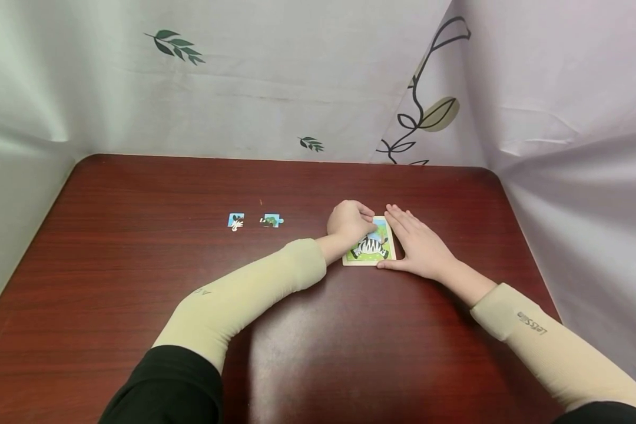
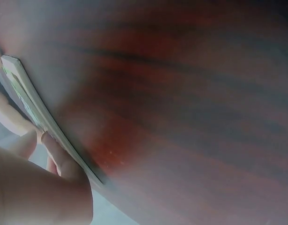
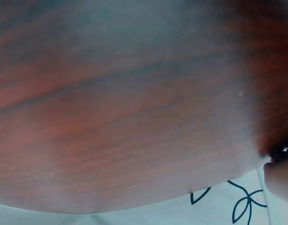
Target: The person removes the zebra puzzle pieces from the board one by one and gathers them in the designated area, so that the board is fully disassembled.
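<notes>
A small framed zebra jigsaw puzzle point(image 1: 372, 247) lies on the table, with a striped body on green showing. My left hand point(image 1: 350, 222) is over its upper left part with the fingers curled. In the left wrist view, the thumb and a finger of my left hand point(image 2: 55, 183) meet the puzzle's face by its pale rim; whether a piece is between them is hidden. Along the puzzle's right side lies my right hand point(image 1: 421, 244), fingers straight, thumb at the lower right corner. The right wrist view catches only a bit of that hand point(image 3: 280, 177).
Left of the puzzle lie two loose jigsaw pieces: one blue with black and white point(image 1: 235, 221), one blue and green point(image 1: 272, 221). They are apart on the dark red wooden table point(image 1: 164, 194). White patterned cloth point(image 1: 244, 88) hangs behind and beside the table.
</notes>
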